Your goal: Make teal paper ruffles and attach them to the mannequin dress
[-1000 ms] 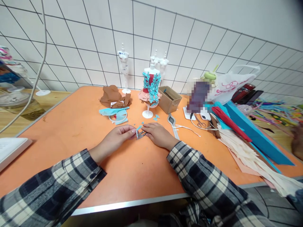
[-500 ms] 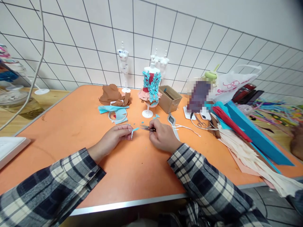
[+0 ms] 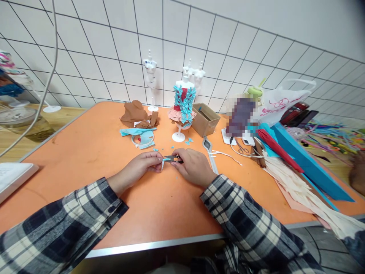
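Observation:
Between the thumb and fingers of my left hand [image 3: 145, 165] is pinched a small strip of light blue crepe paper [image 3: 163, 164]. My right hand [image 3: 195, 165] is closed around small thread snips [image 3: 174, 158], whose blades point left and meet the strip at my left fingertips. Beyond my hands stands a small white mannequin [image 3: 183, 99] dressed with turquoise bows, a red bodice and a pink ruffle. Tiny blue paper bows [image 3: 189, 141] and scraps lie on the table in front of its base.
A cardboard box [image 3: 209, 125] stands right of the mannequin. Brown paper [image 3: 132, 113] and a tape roll [image 3: 137, 142] lie left. Farther right are scissors [image 3: 243, 149], crepe sheets [image 3: 288, 171] and a blue roll [image 3: 316, 171]. The metal table edge [image 3: 154, 244] runs near me.
My right hand has moved left, bringing the snips' blades from a gap away up to the blue strip. My left hand has shifted slightly right, still pinching the strip.

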`<state>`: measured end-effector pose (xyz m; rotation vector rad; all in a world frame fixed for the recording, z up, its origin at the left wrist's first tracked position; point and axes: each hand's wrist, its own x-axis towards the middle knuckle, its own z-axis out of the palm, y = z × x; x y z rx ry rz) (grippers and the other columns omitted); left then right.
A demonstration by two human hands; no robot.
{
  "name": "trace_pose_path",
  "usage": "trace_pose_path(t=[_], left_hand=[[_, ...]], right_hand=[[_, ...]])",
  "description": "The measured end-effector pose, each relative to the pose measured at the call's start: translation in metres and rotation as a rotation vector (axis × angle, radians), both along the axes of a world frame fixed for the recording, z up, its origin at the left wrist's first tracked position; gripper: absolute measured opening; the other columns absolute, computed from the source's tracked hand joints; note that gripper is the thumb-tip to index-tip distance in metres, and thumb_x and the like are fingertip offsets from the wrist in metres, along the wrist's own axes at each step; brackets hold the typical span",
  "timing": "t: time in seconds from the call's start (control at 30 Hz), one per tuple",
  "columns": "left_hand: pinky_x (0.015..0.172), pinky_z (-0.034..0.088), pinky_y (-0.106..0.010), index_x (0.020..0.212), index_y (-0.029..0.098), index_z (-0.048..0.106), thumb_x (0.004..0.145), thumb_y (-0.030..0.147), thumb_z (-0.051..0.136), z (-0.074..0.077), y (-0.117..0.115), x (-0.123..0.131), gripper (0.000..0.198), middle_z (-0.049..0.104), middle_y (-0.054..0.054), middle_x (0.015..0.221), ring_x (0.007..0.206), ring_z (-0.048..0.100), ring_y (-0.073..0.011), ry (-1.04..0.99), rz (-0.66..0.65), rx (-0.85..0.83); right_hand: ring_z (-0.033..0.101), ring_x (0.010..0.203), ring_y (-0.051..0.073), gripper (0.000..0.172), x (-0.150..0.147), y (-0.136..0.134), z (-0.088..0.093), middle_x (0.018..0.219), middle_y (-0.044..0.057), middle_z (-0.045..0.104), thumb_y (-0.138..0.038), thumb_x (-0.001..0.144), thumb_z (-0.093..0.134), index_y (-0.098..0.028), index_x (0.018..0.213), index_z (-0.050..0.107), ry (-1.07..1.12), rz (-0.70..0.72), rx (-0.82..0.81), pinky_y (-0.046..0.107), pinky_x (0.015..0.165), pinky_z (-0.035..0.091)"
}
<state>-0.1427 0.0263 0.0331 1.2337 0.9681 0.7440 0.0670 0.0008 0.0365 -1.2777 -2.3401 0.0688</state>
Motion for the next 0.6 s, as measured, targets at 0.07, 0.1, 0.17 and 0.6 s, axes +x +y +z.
trace_pose_path(t=[0.07,0.1,0.17,0.6], left_hand=[[0.066,0.049,-0.028,0.07,0.017,0.063,0.072,0.034,0.067,0.0,0.0001,0.0001,0.018,0.058,-0.001,0.066,0.064,0.055,-0.0151,0.005,-0.013,-0.008],[0.065,0.048,-0.028,0.07,0.017,0.063,0.072,0.034,0.067,0.0,0.0001,0.0,0.018,0.058,-0.001,0.065,0.064,0.055,-0.0149,-0.002,-0.011,-0.013],[0.065,0.048,-0.028,0.069,0.016,0.063,0.071,0.032,0.067,0.0001,0.0001,-0.0005,0.017,0.058,0.0,0.065,0.063,0.055,-0.0144,-0.028,0.004,-0.021],[0.065,0.047,-0.028,0.068,0.018,0.064,0.068,0.037,0.073,0.0002,0.0006,-0.0014,0.021,0.057,0.0,0.065,0.063,0.053,-0.0148,-0.001,-0.03,0.01]], right_hand=[[0.06,0.081,0.019,0.024,0.0008,-0.0005,0.0006,0.088,0.005,0.068,-0.039,0.094,0.052,-0.019,0.108,0.058,0.001,0.015,-0.004,0.029,0.067,0.035],[0.06,0.081,0.019,0.024,0.0015,-0.0006,0.0009,0.088,0.005,0.068,-0.038,0.093,0.052,-0.019,0.107,0.058,0.006,0.018,-0.002,0.029,0.068,0.036],[0.06,0.081,0.02,0.024,0.003,-0.0005,0.0014,0.088,0.005,0.068,-0.038,0.093,0.052,-0.019,0.106,0.058,0.021,0.009,0.0,0.03,0.069,0.036],[0.063,0.086,0.02,0.022,0.0012,0.0004,-0.0001,0.092,0.005,0.07,-0.038,0.093,0.055,-0.021,0.107,0.056,0.062,-0.024,-0.093,0.028,0.068,0.037]])
